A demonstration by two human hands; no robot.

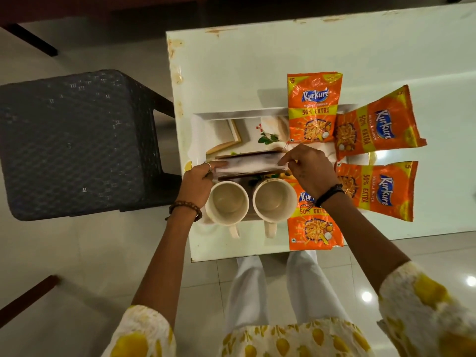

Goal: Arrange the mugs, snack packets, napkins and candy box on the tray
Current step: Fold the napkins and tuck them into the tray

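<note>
A white tray [239, 115] lies on the white table. Two cream mugs, left [227, 206] and right [274, 200], stand at its near edge, handles toward me. Behind them sits a brown candy box [244, 157] with a white napkin [251, 166] across it. My left hand [203, 176] pinches the napkin's left end and my right hand [307, 168] pinches its right end. Several orange Kurkure snack packets lie along the tray's right side: one at the far corner [313, 108], one tilted [378, 122], one sideways [378, 190], one at the near corner [313, 222]. More folded napkins [222, 134] rest on the tray's far left.
A dark woven chair [74, 140] stands left of the table. The table's near edge [257, 257] is right above my legs. The table surface [309, 50] stretches beyond the tray. Tiled floor surrounds the table.
</note>
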